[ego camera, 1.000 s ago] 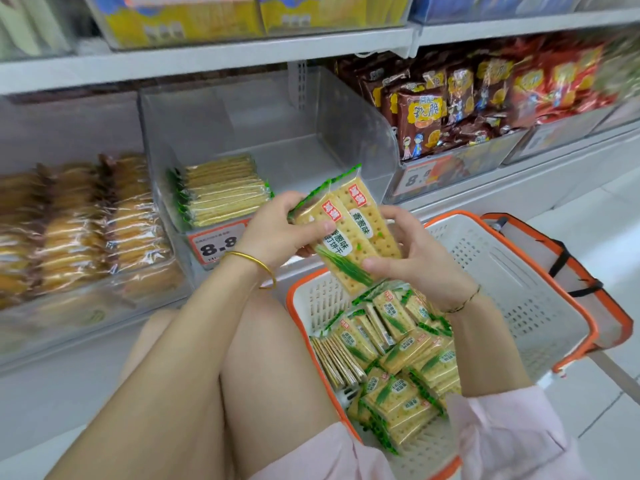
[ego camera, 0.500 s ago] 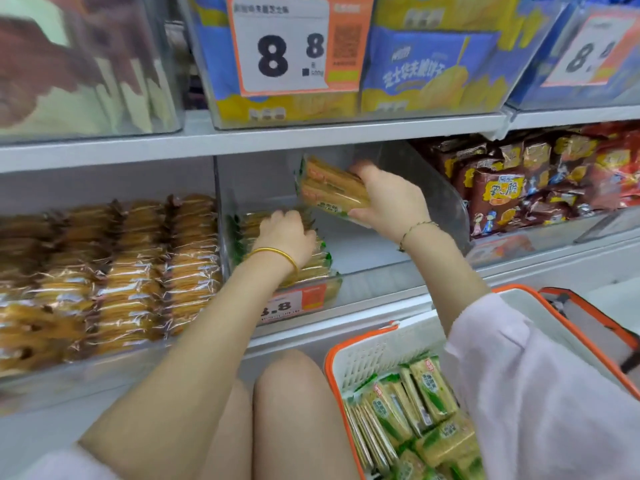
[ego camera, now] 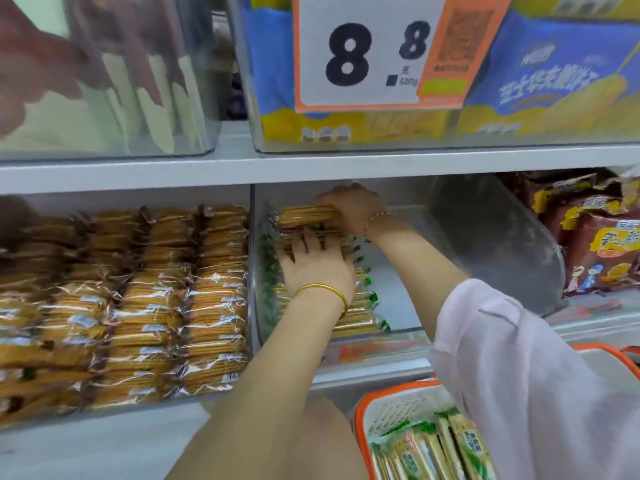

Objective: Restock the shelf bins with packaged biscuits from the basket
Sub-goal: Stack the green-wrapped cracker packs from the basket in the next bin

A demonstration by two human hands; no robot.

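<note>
Nearest, below and in front of the clear bin point(ego camera: 485, 244), stands the orange-rimmed basket point(ego camera: 391, 391) with green-printed biscuit packs point(ego camera: 433, 452) standing on edge inside it; a bare knee point(ego camera: 311, 445) shows just beside the basket, and a pale pink sleeve point(ego camera: 519, 375) covers the right arm reaching up into the bin. Inside the bin, against its left wall, lies a stack of green-edged packs point(ego camera: 356, 317); the left hand point(ego camera: 315, 265), a gold bangle point(ego camera: 322, 292) on its wrist, lies flat on that stack with fingers spread and straight, pressing it and gripping nothing. Above it, at the top of the stack and towards the back of the bin, the right hand point(ego camera: 353, 209) is curled round one biscuit pack point(ego camera: 304, 216), holding it level and close over the packs beneath; whether it touches them cannot be told. Left of the bin sit rows of biscuits in clear brown-ended wrappers point(ego camera: 156, 289); right of the bin are brown and red packets point(ego camera: 595, 237). Above the bin runs the white shelf board point(ego camera: 311, 168); higher up hangs a price tag point(ego camera: 363, 53) reading 8.8, in front of blue and yellow packs point(ego camera: 554, 81).
</note>
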